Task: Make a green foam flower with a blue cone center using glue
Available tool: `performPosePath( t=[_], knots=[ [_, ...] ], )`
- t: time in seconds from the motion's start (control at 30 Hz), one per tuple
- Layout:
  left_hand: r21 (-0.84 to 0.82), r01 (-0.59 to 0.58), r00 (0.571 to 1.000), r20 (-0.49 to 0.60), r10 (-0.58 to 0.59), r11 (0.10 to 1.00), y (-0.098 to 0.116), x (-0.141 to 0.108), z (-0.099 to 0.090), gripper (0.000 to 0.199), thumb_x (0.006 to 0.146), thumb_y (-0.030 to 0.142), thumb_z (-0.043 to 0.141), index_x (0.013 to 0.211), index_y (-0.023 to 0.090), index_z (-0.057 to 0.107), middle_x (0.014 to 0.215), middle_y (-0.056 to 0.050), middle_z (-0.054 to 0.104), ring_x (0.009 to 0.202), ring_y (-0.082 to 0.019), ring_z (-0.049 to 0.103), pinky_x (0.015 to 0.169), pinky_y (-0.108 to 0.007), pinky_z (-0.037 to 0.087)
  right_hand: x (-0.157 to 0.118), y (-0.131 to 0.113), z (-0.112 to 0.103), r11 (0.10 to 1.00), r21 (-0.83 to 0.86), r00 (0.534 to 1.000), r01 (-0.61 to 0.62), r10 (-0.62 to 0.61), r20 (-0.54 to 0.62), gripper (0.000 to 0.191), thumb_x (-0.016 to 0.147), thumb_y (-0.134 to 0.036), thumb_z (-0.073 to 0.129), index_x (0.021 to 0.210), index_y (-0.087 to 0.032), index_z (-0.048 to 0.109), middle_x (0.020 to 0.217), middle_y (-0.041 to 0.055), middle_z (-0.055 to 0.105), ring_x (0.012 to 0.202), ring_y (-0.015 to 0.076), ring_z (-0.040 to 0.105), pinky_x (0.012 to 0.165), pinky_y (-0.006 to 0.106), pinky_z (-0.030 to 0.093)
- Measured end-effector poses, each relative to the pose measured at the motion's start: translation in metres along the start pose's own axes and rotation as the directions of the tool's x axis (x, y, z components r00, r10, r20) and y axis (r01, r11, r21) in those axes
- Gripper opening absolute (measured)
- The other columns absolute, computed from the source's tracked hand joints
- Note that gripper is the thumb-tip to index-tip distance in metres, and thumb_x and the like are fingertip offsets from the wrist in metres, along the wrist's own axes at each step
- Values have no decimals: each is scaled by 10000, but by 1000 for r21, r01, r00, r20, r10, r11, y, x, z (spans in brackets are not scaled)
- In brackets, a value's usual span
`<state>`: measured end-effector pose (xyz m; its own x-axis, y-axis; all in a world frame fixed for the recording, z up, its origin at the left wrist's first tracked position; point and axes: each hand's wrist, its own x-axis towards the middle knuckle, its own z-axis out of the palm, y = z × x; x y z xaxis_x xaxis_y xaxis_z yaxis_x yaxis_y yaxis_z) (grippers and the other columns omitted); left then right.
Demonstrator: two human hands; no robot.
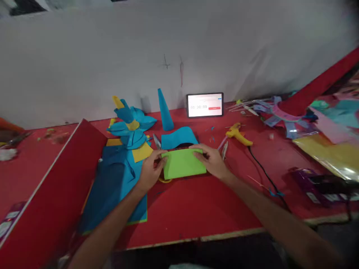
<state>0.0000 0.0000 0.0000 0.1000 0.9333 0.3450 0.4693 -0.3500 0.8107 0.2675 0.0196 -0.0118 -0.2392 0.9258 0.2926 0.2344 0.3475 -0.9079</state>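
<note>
A red table [179,220] stands against a pale wall [117,48]. Over its middle, the left hand [151,170] pinches the left edge of a lime-green sheet [183,164]; the right hand [213,161] pinches its far right corner. Beyond lie a wavy blue piece [179,137] and a blue cone [165,114]; right, a yellow glue gun [239,138].

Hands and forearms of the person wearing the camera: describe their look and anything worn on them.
Both the left hand and the right hand are ungloved. The left forearm and right forearm are bare, with no sleeve, watch or bracelet showing. The picture is too soft to rule out small rings or markings.
</note>
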Motion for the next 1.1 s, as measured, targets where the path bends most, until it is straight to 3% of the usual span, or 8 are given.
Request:
performPosePath(
  t=[0.6,1.1],
  knots=[
    [-26,13,999,-30,-14,1000,-6,-3,2,238,965,363,655,1132,210,579,747,43,561,658,-118,583,609,-226,439,1,0,0,999,-39,1000,-2,2,-13,286,983,-419,634,1157,-233,765,1182,91,796,1073,261,753,938,383,565],
    [-38,13,999,-48,-15,999,-4,-2,2,201,948,367,661,1056,207,605,768,29,579,680,-123,612,617,-223,459,2,-2,-1,1000,-24,1000,-11,12,16,325,1000,-445,598,1192,-226,743,1214,102,779,1064,261,737,909,378,553]
  ],
)
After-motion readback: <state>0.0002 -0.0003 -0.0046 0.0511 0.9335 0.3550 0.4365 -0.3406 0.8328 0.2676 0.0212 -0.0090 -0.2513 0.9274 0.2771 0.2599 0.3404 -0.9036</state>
